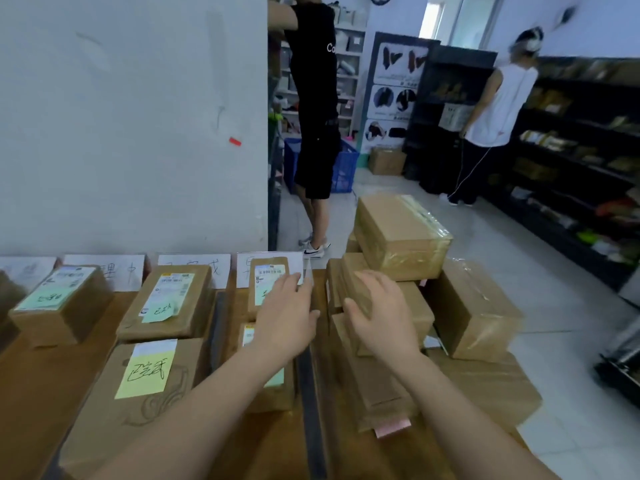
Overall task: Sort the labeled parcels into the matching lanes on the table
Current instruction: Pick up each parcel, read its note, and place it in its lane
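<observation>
Brown cardboard parcels lie in lanes on a wooden table point(41, 393), split by dark strips point(311, 403). White lane signs point(194, 268) stand along the wall. My left hand point(285, 315) reaches over a parcel with a shipping label point(268, 284) in the rightmost lane, fingers straight, touching its top. My right hand point(379, 318) rests with spread fingers on a parcel point(414, 306) in the unsorted pile at the right. A taped box point(398, 233) sits on top of that pile. A flat parcel with a yellow note point(147, 374) lies in the middle lane.
Two more labelled parcels point(169, 299) point(60, 299) sit in the lanes to the left. A large box point(471, 310) leans at the pile's right edge. A person in black point(313, 109) stands behind the table; another in white point(491, 112) faces dark shelves point(581, 150).
</observation>
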`<state>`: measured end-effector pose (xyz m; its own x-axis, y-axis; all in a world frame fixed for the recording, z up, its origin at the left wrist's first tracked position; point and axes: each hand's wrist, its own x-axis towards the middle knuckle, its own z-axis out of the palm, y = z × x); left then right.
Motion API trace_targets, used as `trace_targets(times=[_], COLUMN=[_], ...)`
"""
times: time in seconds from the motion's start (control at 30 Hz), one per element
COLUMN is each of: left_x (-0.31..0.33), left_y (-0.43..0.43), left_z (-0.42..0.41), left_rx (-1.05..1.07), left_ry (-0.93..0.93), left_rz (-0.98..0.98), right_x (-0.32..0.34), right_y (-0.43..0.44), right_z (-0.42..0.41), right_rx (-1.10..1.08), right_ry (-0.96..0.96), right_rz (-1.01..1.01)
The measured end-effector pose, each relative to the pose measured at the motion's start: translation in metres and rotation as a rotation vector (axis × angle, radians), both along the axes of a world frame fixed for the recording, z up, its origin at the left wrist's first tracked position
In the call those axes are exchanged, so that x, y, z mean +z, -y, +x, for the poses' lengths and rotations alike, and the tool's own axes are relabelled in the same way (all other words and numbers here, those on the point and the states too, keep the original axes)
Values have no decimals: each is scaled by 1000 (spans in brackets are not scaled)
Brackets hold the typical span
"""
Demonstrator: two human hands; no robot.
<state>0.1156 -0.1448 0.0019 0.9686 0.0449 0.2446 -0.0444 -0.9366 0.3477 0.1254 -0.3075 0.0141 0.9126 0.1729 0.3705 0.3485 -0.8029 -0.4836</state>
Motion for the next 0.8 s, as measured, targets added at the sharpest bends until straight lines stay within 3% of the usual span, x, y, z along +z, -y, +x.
trace_targets(times=[0.17,0.47,0.57,0.73,0.8], left_x=[34,57,51,52,56], left_y=[44,123,136,147,148], left_z=[35,103,121,130,130], left_rx=[-115,-99,-35,133,195], left_ry=[143,83,1,-142,-99], left_rz=[35,71,-66,-507,-605], right_x=[34,66,62,50,47], right_y=[51,118,127,136,139], right_z=[34,96,118,142,146], right_rx=[-113,-102,-42,18,24], right_ry=[160,-24,-158,-265,-275], right_rz=[-83,-219,-118,74,129])
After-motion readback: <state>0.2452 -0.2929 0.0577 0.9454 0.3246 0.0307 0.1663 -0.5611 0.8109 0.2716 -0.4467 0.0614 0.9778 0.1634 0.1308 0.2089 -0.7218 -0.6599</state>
